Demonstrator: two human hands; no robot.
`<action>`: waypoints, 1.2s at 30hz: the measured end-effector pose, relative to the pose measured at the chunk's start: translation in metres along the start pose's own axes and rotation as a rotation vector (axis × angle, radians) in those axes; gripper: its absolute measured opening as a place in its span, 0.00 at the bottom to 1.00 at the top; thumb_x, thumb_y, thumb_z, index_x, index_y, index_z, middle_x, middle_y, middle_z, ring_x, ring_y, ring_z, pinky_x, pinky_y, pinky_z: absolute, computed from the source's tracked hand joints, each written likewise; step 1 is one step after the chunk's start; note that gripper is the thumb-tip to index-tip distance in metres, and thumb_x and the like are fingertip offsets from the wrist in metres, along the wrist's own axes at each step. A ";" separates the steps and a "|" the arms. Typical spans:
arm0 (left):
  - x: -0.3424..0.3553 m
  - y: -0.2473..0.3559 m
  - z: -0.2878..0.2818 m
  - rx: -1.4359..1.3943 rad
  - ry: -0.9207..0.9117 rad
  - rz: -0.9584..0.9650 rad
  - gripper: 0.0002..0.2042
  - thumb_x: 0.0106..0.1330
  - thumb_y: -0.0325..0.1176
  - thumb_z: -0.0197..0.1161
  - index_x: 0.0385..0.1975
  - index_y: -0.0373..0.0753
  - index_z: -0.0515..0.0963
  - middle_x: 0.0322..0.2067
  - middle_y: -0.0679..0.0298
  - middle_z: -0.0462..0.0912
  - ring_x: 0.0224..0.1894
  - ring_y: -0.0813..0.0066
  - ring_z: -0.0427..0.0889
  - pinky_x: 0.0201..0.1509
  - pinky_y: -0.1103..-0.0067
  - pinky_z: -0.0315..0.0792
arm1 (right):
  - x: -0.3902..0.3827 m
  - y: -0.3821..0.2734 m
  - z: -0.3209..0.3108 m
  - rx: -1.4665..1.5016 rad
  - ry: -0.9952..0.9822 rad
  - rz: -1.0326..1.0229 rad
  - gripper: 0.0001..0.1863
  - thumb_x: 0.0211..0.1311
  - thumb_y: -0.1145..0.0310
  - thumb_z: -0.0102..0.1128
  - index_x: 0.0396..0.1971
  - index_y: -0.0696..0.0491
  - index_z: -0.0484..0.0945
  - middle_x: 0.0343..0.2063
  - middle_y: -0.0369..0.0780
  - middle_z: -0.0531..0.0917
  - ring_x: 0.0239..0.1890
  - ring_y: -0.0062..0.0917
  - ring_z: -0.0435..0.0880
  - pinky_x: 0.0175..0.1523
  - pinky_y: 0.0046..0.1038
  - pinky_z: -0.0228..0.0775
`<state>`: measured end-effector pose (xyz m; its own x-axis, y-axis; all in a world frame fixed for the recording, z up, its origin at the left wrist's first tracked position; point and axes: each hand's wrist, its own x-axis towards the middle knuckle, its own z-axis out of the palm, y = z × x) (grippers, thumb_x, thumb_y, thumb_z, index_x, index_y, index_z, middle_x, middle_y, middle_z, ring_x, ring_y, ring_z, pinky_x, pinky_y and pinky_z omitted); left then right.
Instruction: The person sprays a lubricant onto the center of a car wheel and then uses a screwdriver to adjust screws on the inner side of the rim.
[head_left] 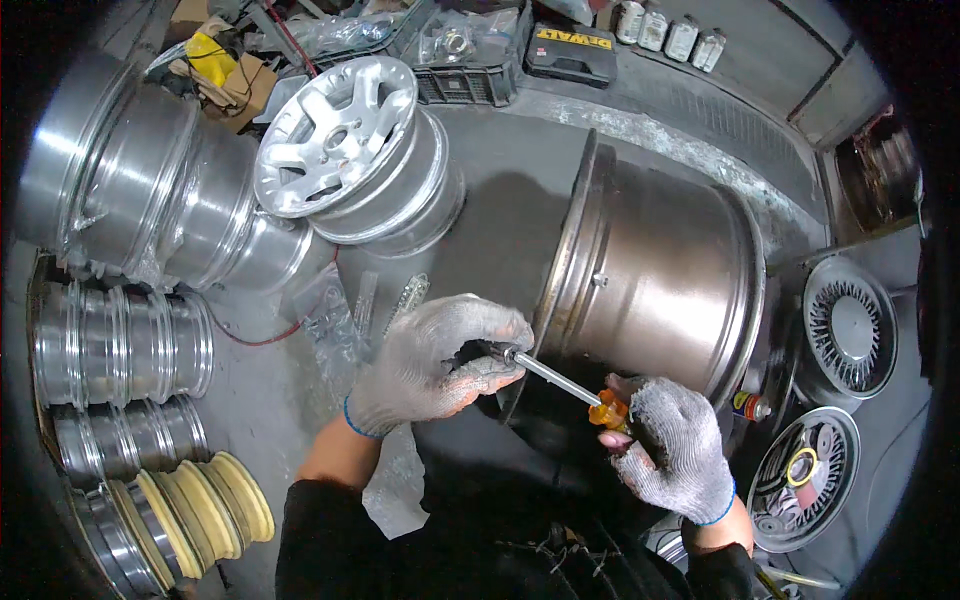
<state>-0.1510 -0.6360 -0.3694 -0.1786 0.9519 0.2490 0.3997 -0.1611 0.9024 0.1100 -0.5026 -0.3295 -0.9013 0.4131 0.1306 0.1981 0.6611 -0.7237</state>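
Holding a tool (558,377) in the air, just before a brown rim (665,275): clamping the tool's metal end with the grip of the left hand (435,352), and the orange end with the grip of the right hand (675,442). To see also: silver rims (122,345) toward the left edge of the floor (255,405), a black case (570,58) toward the far edge.

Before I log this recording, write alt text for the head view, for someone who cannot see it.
A gloved left hand grips one end of a metal shaft, the gloved right hand an orange piece at its other end, near a large brownish rim. Silver rims line the left; more wheels sit at right.
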 end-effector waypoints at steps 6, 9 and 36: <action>0.026 0.023 -0.007 0.311 -0.287 0.201 0.18 0.57 0.33 0.69 0.49 0.40 0.82 0.44 0.59 0.86 0.48 0.56 0.83 0.57 0.65 0.75 | -0.015 0.010 -0.017 -0.088 -0.034 0.007 0.22 0.50 0.65 0.71 0.45 0.59 0.81 0.40 0.48 0.84 0.42 0.47 0.83 0.49 0.42 0.74; 0.033 0.028 -0.001 0.378 -0.373 0.260 0.16 0.57 0.31 0.69 0.47 0.40 0.82 0.44 0.59 0.85 0.48 0.56 0.82 0.57 0.65 0.74 | -0.013 0.002 -0.036 -0.320 -0.119 -0.054 0.28 0.48 0.65 0.70 0.53 0.52 0.79 0.42 0.43 0.82 0.40 0.40 0.82 0.47 0.41 0.71; 0.053 0.002 0.054 0.119 -0.345 0.242 0.16 0.54 0.26 0.72 0.44 0.39 0.84 0.41 0.57 0.86 0.44 0.57 0.85 0.48 0.68 0.78 | -0.029 0.036 -0.069 0.038 -0.230 0.036 0.27 0.51 0.73 0.67 0.55 0.59 0.76 0.38 0.49 0.83 0.40 0.47 0.83 0.46 0.40 0.78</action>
<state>-0.1114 -0.5718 -0.3730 0.2360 0.9249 0.2982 0.4977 -0.3786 0.7803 0.1702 -0.4475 -0.3128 -0.9587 0.2799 -0.0503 0.2212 0.6226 -0.7506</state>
